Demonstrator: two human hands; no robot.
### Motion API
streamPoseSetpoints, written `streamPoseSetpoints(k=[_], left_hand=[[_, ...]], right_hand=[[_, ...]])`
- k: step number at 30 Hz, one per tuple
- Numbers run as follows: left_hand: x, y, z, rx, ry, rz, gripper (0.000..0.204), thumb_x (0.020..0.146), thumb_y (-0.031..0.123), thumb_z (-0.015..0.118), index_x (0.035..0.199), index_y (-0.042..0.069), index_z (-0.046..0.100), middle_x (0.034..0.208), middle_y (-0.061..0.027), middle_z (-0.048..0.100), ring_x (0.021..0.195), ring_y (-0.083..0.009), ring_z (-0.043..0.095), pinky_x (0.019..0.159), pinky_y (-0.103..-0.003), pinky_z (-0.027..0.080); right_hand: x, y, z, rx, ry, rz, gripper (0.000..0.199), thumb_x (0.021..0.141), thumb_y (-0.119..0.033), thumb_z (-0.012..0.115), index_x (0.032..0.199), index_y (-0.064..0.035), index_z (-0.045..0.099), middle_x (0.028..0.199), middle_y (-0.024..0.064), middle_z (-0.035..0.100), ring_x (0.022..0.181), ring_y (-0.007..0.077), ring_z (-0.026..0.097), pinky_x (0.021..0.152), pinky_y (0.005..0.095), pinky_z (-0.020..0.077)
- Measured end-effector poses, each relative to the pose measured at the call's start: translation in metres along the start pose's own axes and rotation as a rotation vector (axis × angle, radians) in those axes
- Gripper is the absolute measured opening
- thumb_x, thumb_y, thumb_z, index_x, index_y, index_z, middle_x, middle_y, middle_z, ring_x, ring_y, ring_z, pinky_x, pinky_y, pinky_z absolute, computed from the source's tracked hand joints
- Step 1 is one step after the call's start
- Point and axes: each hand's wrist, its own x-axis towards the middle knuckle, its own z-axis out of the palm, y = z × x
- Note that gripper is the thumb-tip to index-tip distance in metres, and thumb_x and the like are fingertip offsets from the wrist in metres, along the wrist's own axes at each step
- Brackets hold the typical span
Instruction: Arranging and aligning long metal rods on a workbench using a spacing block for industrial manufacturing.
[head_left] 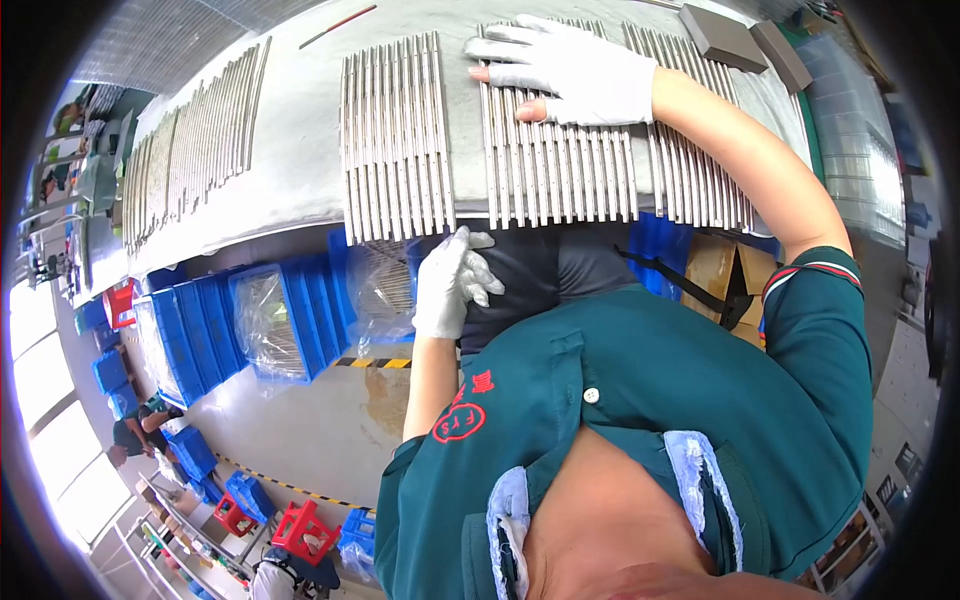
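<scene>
While the right hand [570, 70] lay flat, fingers spread, on a row of grey metal bars [560, 160] across the tabletop [300, 130], the left hand [450, 283] hung below the tabletop's near edge, fingers loosely curled, holding nothing visible. A second row of bars [395, 135] sat just left of the pressed one; blue bins [240, 320] stood beneath the tabletop.

Just one head cam, looking steeply down past the person's own chest at the near worktop [300, 120] edge, pretty close.
</scene>
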Motion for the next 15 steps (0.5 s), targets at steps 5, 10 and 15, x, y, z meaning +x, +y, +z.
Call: streamPoseSetpoints(k=[5, 10, 15], left_hand=[[0.002, -0.001, -0.004, -0.031, -0.044, -0.013, 0.043, 0.093, 0.033, 0.049, 0.097, -0.009, 0.056, 0.055, -0.0052, 0.055, 0.045, -0.0175, 0.059, 0.035, -0.022, 0.042], [0.003, -0.002, -0.005, -0.033, -0.049, -0.009, 0.043, 0.093, 0.034, 0.050, 0.097, -0.009, 0.056, 0.055, -0.0049, 0.055, 0.045, -0.0177, 0.059, 0.035, -0.022, 0.042], [0.003, 0.001, -0.003, -0.043, -0.060, -0.022, 0.043, 0.093, 0.034, 0.050, 0.098, -0.009, 0.056, 0.055, -0.0046, 0.055, 0.045, -0.0180, 0.059, 0.035, -0.022, 0.042]], right_hand=[[0.002, 0.003, -0.002, 0.020, -0.007, -0.046, 0.065, 0.089, -0.055, 0.038, 0.141, -0.0170, 0.033, 0.148, 0.0087, 0.025, 0.137, 0.0309, 0.020, 0.115, 0.0428, 0.0092], [0.001, -0.003, -0.005, 0.010, -0.013, -0.067, 0.064, 0.089, -0.053, 0.039, 0.140, -0.0152, 0.035, 0.148, 0.0096, 0.026, 0.138, 0.0302, 0.018, 0.115, 0.0426, 0.0087], [0.008, -0.008, -0.001, 0.010, -0.007, -0.051, 0.061, 0.090, -0.050, 0.040, 0.140, -0.0160, 0.035, 0.148, 0.0091, 0.026, 0.138, 0.0286, 0.017, 0.115, 0.0419, 0.0089]])
